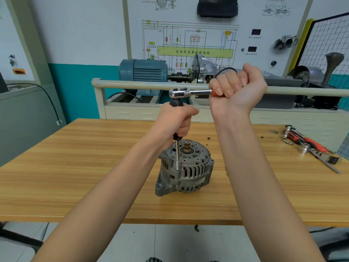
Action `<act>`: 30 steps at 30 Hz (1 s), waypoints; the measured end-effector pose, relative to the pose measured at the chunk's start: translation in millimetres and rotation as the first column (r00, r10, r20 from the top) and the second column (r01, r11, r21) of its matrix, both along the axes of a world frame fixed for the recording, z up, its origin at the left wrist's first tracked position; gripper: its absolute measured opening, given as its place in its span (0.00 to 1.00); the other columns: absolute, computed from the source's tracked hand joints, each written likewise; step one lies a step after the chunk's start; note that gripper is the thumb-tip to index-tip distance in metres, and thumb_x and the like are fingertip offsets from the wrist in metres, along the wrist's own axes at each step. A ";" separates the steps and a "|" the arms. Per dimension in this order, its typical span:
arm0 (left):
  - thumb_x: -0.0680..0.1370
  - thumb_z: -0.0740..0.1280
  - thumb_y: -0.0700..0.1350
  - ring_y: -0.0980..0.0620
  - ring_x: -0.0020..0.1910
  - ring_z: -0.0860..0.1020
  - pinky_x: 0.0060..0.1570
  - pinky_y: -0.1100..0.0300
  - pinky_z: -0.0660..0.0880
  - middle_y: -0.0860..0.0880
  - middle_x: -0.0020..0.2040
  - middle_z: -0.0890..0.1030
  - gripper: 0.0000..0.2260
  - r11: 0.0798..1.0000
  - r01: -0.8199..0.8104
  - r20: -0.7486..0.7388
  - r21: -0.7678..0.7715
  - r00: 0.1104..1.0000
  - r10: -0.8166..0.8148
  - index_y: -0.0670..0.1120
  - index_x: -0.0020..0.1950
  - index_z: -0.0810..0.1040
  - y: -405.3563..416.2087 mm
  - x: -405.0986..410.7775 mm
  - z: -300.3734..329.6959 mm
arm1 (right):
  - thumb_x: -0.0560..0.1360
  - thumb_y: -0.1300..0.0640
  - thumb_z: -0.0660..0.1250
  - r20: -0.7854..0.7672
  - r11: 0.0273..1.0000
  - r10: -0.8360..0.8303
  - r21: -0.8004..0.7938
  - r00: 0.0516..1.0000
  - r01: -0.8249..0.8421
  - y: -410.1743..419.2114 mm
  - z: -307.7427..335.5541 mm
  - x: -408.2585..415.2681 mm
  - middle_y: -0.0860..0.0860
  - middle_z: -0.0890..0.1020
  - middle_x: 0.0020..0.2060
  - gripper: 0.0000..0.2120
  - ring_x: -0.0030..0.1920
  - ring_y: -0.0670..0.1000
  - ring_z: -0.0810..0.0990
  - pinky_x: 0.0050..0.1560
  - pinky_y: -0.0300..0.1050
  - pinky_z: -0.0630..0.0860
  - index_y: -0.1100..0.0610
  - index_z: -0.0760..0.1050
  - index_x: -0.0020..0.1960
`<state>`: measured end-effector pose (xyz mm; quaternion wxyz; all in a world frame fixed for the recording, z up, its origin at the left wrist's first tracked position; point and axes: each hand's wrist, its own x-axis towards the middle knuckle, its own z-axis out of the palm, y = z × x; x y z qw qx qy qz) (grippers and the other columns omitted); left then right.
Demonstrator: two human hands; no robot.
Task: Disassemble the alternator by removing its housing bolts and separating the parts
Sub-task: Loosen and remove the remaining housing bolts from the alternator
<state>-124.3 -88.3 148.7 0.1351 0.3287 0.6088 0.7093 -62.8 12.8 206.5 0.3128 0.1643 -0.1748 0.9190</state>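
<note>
A grey alternator [186, 169] stands upright on the wooden table [94, 176], its brass shaft end pointing up. A long steel extension bar [177, 156] stands vertically with its socket on a housing bolt at the alternator's left rim. My left hand [174, 122] grips the bar's black handle just above the alternator. A chrome ratchet [187, 93] sits on top of the bar, lying level and pointing right. My right hand [237, 87] grips its red handle in a fist.
Several loose tools [309, 146] with red handles, sockets and a washer lie at the table's right end. Behind the table stands a training bench with a beige rail [132, 84], a blue motor [144, 69] and a wiring board. A cable hangs at the left.
</note>
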 end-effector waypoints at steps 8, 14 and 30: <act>0.72 0.65 0.38 0.56 0.19 0.62 0.22 0.66 0.60 0.52 0.21 0.64 0.17 0.927 0.373 0.004 -0.029 0.928 -0.373 0.46 0.24 0.66 -14.6 -9.5 9.1 | 0.78 0.61 0.54 0.119 0.915 0.380 -0.194 0.917 -0.354 13.6 6.2 -28.5 0.46 0.57 0.14 0.28 0.13 0.45 0.55 0.16 0.32 0.52 0.55 0.58 0.19; 0.78 0.61 0.34 0.57 0.16 0.55 0.21 0.69 0.52 0.54 0.18 0.58 0.25 0.979 0.205 0.005 -0.022 0.979 -0.205 0.49 0.22 0.60 -4.7 -4.3 6.9 | 0.77 0.62 0.55 0.067 0.980 0.154 -0.138 0.986 -0.144 10.0 -0.2 -13.4 0.45 0.57 0.16 0.25 0.15 0.45 0.53 0.18 0.34 0.52 0.53 0.57 0.22; 0.73 0.64 0.39 0.56 0.17 0.58 0.21 0.66 0.55 0.53 0.18 0.61 0.21 0.946 0.321 0.010 -0.044 0.947 -0.320 0.48 0.22 0.63 -6.9 -0.7 4.0 | 0.79 0.60 0.54 0.060 0.891 0.424 -0.208 0.904 -0.404 18.0 0.7 -28.3 0.46 0.57 0.14 0.29 0.13 0.45 0.55 0.15 0.34 0.53 0.55 0.57 0.19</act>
